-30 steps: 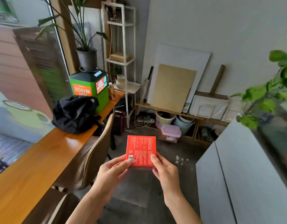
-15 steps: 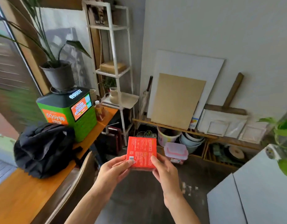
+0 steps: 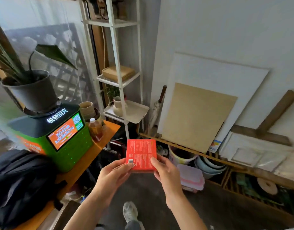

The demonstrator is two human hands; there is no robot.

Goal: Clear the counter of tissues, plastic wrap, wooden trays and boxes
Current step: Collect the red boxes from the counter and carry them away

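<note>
Right of the green charging kiosk (image 3: 60,138), out past the edge of the wooden counter (image 3: 80,161) and above the dark floor: red box (image 3: 141,154), flat and rectangular, held upright with printed face toward the camera. Dense white text over that face, small barcode at lower left corner. Gripped on both lower sides: left hand (image 3: 114,175) with thumb across the barcode corner, fingers curled behind; right hand (image 3: 166,174) with thumb on the front, fingers wrapped behind. Behind the kiosk: white shelf unit (image 3: 119,77). On the counter, left of the kiosk: black bag (image 3: 22,181).
</note>
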